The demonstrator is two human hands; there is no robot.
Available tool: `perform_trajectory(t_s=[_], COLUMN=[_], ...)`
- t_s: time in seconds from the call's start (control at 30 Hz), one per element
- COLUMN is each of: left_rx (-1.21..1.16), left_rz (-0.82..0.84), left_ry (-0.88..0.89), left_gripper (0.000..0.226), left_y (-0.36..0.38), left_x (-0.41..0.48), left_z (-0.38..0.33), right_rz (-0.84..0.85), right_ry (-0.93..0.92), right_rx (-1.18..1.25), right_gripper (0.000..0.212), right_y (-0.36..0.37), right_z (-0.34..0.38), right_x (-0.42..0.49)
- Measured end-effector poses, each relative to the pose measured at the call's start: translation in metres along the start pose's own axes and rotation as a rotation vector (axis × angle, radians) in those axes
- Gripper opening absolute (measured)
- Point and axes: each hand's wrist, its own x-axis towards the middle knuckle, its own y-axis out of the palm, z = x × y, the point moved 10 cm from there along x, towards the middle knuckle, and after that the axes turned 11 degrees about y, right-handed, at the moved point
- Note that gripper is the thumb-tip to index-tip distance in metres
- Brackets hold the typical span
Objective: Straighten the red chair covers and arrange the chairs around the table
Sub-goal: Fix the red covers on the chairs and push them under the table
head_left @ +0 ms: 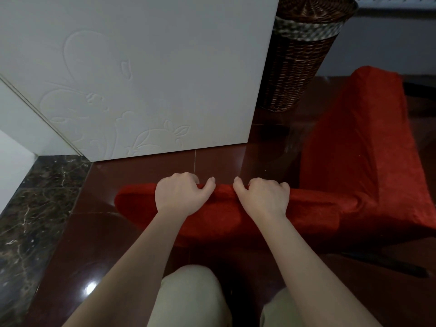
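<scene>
Since the left hand (181, 194) and right hand (263, 197) both grip the cover (313, 204) along the chair (212, 223) top right in front, I'd pull evenly down so it doesn't bunch.

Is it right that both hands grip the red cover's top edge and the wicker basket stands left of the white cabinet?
Not quite: in the head view the basket stands right of the cabinet, not left. The left hand and right hand do grip the top edge of the red cover.
</scene>
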Motion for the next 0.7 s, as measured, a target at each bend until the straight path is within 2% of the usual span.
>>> perform_trajectory(t_s=[0.2, 0.47, 0.7], left_rx=[0.016, 0.009, -0.006], left_rz=[0.003, 0.008, 0.002], left_ry=[0.044, 0.009, -0.042], left_gripper=[0.066, 0.068, 0.067], left_y=[-0.002, -0.003, -0.007], left_x=[-0.001, -0.006, -0.027], left_z=[0.000, -0.001, 0.000], right_rz=[-0.045, -0.162, -0.115], right_ry=[0.013, 0.034, -0.001], right_rx=[-0.004, 0.028, 0.020], right_gripper=[0.066, 0.064, 0.067], right_y=[-0.003, -0.013, -0.008], right_z=[0.002, 0.000, -0.005], right_x=[-0.011, -0.015, -0.026])
